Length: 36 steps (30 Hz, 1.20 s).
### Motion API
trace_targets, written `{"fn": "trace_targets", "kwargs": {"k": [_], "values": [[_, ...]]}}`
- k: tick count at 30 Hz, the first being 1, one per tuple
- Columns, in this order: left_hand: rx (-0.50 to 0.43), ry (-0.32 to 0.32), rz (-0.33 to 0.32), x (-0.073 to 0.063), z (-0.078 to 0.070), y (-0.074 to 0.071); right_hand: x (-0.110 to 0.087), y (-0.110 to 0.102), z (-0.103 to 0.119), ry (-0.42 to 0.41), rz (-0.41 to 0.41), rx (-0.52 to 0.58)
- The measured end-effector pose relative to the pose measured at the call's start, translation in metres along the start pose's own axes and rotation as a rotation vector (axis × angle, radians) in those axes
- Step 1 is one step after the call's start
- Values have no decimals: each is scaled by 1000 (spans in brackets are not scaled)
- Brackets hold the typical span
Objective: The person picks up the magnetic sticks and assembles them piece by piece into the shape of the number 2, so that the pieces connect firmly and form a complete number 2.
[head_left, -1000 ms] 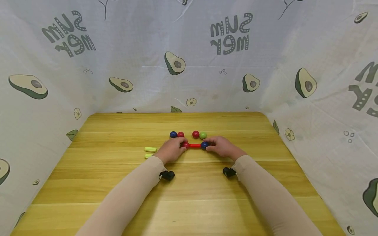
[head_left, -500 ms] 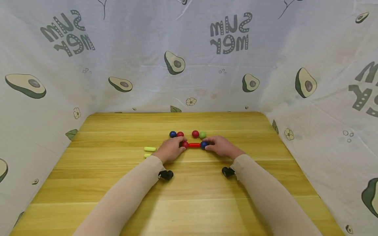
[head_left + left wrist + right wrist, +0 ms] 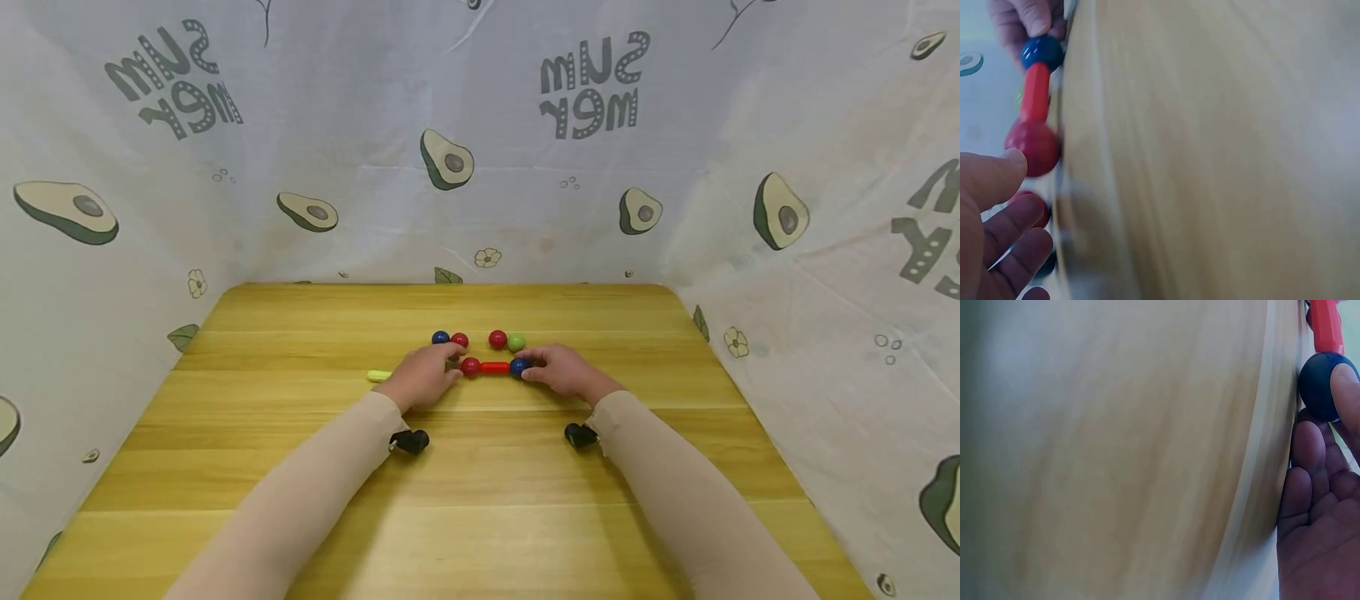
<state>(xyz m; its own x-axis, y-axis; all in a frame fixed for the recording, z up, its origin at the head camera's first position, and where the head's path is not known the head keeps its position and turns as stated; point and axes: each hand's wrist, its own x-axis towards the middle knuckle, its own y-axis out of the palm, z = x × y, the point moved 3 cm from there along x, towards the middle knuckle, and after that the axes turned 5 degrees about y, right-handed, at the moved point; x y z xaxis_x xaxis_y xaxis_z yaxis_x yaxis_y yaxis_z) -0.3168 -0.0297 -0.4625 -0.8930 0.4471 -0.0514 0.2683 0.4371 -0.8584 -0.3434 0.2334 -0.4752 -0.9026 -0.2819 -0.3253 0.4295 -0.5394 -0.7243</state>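
A red rod (image 3: 495, 367) joins a red ball (image 3: 471, 367) on its left to a blue ball (image 3: 518, 367) on its right, like a dumbbell lying across the table. My right hand (image 3: 567, 372) pinches the blue ball between thumb and fingers; the right wrist view shows the thumb on that ball (image 3: 1317, 381). Just left of the red ball is my left hand (image 3: 422, 377), its fingers spread apart. In the left wrist view the thumb overlaps the edge of the red ball (image 3: 1036, 150), and whether it touches I cannot tell.
Behind the left hand sit another blue ball (image 3: 440, 337) and red ball (image 3: 460, 340), side by side. A further red ball (image 3: 498, 339) and a green ball (image 3: 516, 342) lie behind the rod. One yellow-green rod (image 3: 378, 376) shows left of the left hand on the wooden table (image 3: 480, 475).
My left hand has loosened from the red ball and moved slightly left, now covering the nearer yellow-green rod. The right hand stays on the blue ball, and the joined piece has not moved.
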Motion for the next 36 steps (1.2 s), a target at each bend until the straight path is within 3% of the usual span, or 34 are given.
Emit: {"fn": "trace_targets", "kwargs": {"k": [9,15,23,36], "values": [[25,-21,-15,-22,34,-33,0,-2,-2,-6,-4,-5],[38,-23,10,-40,55,-48,1,-3,-2,-9,2,4],[27,-72,65,-58,79,-57,2,-2,1,-27,7,5],[42,-83,63,-66,89,-55,6,0,7,-30,12,-7]]}}
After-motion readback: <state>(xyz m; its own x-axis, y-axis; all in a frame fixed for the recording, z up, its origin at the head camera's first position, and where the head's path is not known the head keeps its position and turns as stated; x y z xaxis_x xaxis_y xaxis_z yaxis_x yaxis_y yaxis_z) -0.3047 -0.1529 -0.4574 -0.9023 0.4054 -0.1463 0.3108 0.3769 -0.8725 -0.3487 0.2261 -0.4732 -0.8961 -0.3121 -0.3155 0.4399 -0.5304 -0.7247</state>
